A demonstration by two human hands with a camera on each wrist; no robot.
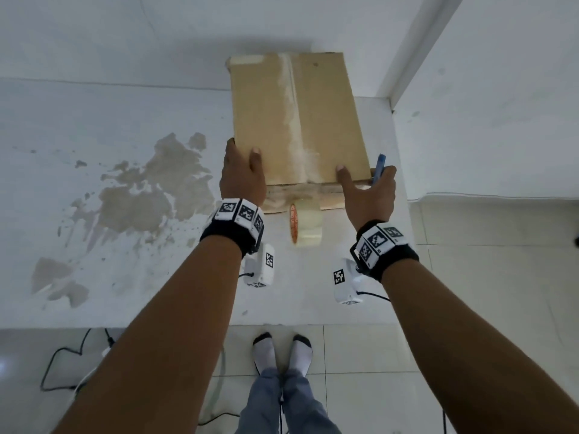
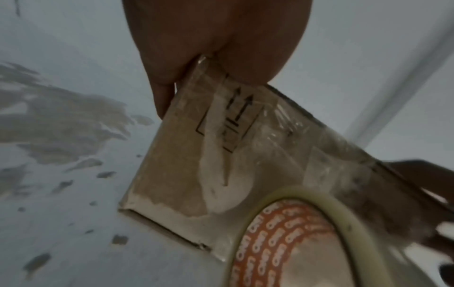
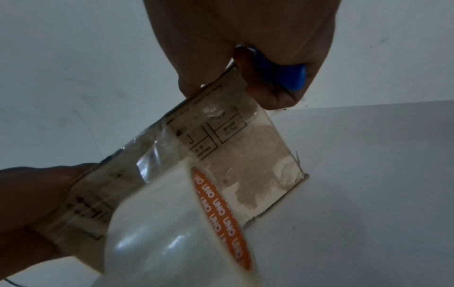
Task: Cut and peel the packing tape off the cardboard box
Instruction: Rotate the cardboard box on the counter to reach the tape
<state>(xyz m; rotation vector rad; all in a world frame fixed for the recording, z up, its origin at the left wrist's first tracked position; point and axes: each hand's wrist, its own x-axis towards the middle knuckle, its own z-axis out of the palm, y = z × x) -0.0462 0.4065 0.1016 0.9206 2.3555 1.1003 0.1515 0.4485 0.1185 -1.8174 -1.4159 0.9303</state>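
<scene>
Hands steady the taped brown cardboard box (image 1: 297,120) on the stained white counter (image 1: 109,198): our left hand (image 1: 242,175) clasps its near corner, our right hand (image 1: 371,191) holds a blue cutter (image 1: 379,167), best run lightly along the taped seam.

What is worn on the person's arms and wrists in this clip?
Both forearms are bare, with no sleeves. Each wrist carries a black band ringed with white blocks printed with black square markers. A white camera unit, also marker-tagged, hangs under each wrist, trailing a thin black cable.
</scene>
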